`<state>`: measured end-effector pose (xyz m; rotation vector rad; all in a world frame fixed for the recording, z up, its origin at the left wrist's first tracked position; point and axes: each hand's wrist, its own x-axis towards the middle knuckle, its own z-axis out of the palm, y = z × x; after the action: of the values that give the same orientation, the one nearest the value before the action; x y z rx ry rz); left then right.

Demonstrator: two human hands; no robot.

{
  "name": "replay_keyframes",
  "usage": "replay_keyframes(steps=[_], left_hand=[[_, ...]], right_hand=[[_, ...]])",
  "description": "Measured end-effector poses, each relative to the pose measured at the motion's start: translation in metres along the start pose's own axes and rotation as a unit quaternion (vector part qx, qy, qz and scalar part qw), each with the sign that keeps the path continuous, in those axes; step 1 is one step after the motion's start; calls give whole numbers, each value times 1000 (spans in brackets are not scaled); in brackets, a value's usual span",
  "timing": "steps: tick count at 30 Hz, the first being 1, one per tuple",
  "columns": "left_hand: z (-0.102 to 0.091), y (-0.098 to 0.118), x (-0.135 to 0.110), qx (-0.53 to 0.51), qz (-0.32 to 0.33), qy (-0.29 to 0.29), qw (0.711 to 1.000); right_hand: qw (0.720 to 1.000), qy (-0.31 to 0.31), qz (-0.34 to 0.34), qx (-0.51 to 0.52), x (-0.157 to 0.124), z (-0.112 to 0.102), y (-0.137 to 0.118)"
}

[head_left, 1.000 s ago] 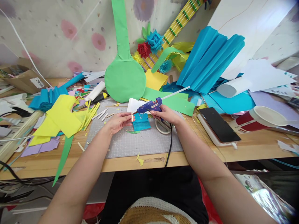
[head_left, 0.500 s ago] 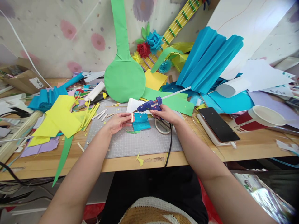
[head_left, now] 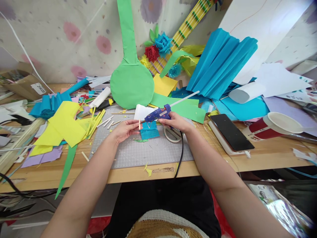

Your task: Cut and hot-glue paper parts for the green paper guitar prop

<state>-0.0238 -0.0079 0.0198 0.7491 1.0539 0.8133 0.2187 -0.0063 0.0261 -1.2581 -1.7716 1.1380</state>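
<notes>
Between the thumb and fingers of my left hand [head_left: 126, 130] is a short, pale stick [head_left: 139, 125], held upright. My right hand [head_left: 177, 121] grips a blue hot glue gun [head_left: 158, 114], its nozzle pointing left at the stick; whether the tip touches it I cannot tell. A long white glue stick [head_left: 185, 98] sticks out of the gun's back. Below the gun lies a piece of blue crepe paper [head_left: 150, 132] on the grey cutting mat [head_left: 148, 155]. Scissors [head_left: 172, 135], partly hidden, rest beside my right hand.
A green paper banjo shape [head_left: 132, 82] leans at the back. Yellow paper [head_left: 63, 122] and several short white sticks [head_left: 108, 122] lie left. A phone [head_left: 232, 132] and a paper cup [head_left: 272, 127] stand right. The gun's black cord [head_left: 181, 155] hangs over the table edge.
The glue gun has shifted slightly left and down, bringing its nozzle closer to the stick. My left hand has stayed nearly still.
</notes>
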Motion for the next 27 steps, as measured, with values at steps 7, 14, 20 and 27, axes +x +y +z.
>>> replay_keyframes(steps=[7, 14, 20, 27], left_hand=[[-2, -1, 2, -3, 5, -4, 1000], [-1, 0, 3, -24, 19, -9, 999], [-4, 1, 9, -82, 59, 2, 995], [-3, 2, 13, -130, 94, 21, 987]], right_hand=[[997, -64, 24, -33, -2, -3, -3], [995, -87, 11, 37, -5, -14, -7], [984, 170, -26, 51, -5, -48, 4], [962, 250, 89, -70, -20, -61, 54]])
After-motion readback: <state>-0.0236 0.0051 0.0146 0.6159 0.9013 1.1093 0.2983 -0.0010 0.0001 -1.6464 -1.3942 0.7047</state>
